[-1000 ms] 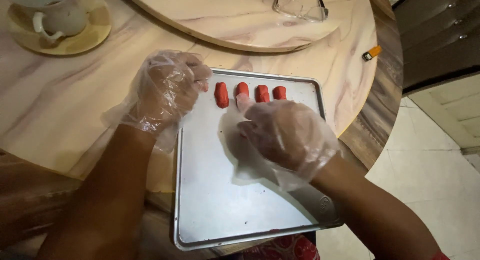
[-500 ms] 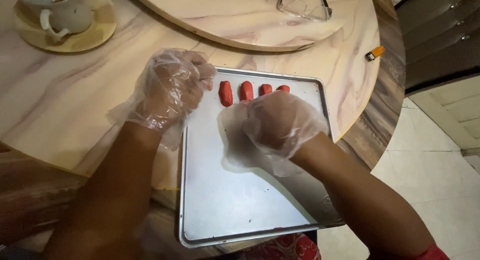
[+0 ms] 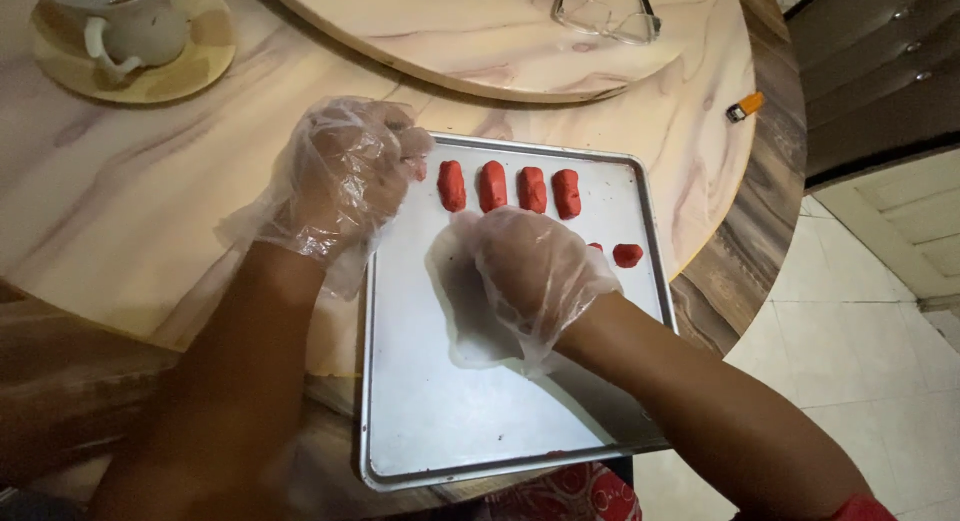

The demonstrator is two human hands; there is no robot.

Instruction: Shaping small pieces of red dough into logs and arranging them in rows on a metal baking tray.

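Fingers curled, grasp unclear; red dough logs long axes point away on tray.

From my seat the light is dim and warm. Soft glare sits on the metal tray; my arms are dark and slightly blurred at the bottom edge, corners falling into shadow.

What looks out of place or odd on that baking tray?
Four red dough pieces stand in a neat row along the top of the baking tray, but one smaller red piece lies alone below them near the right hand, rounder and out of line.
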